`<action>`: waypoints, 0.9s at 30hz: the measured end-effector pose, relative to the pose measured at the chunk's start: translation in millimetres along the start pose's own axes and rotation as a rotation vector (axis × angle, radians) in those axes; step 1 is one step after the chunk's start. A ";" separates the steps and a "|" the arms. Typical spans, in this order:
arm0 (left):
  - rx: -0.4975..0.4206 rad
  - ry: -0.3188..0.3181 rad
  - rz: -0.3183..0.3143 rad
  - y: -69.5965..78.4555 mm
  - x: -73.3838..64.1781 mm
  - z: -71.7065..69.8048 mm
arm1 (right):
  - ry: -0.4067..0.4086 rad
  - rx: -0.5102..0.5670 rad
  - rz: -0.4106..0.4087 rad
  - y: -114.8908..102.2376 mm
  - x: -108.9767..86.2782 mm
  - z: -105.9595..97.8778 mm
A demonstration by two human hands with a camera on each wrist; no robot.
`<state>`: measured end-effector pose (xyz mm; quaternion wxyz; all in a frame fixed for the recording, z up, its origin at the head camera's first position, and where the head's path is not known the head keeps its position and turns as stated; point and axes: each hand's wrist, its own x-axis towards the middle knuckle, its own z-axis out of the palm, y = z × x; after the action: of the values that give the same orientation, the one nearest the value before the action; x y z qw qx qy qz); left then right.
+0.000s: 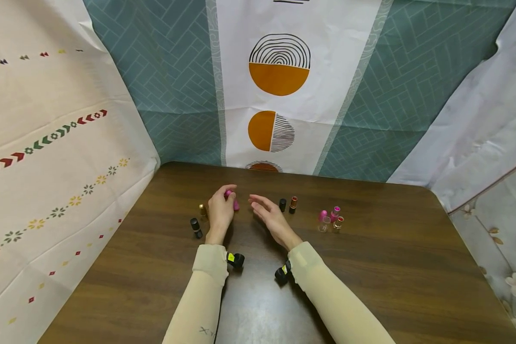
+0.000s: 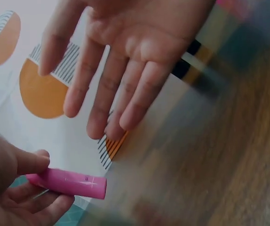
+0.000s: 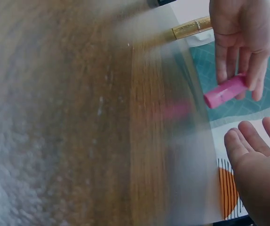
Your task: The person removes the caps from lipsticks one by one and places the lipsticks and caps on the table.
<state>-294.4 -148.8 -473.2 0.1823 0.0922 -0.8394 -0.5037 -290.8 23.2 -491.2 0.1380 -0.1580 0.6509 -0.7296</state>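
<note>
My left hand (image 1: 220, 212) pinches a pink lipstick tube (image 2: 76, 182) between thumb and fingers, its lower end pointing down close over the table. In the right wrist view that tube shows a blurred reflection in the glossy wood. Beside it, my right hand (image 1: 274, 222) is held with its fingers loosely extended and nothing in them, palm turned toward the left hand. Left of the left hand stand a gold lipstick tube (image 1: 203, 210) and a black lipstick tube (image 1: 196, 228). Just beyond the right hand are a black cap (image 1: 282, 205) and a copper-and-black lipstick (image 1: 293, 204).
Farther right on the brown wooden table (image 1: 391, 253) stand a pink cap (image 1: 323, 215), an uncapped pink lipstick (image 1: 335, 213), a clear cap (image 1: 324, 225) and a gold-based lipstick with a red tip (image 1: 338, 223). A patterned cloth (image 1: 180, 95) hangs behind the table's far edge.
</note>
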 end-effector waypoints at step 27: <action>-0.167 -0.217 0.135 28.3 -2.9 14.8 | 0.048 0.003 0.055 -10.7 -4.0 -16.0</action>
<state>-296.8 -122.4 -455.3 0.1311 -0.0351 -0.8136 -0.5654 -293.7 40.6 -482.4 0.1426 -0.1220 0.6572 -0.7300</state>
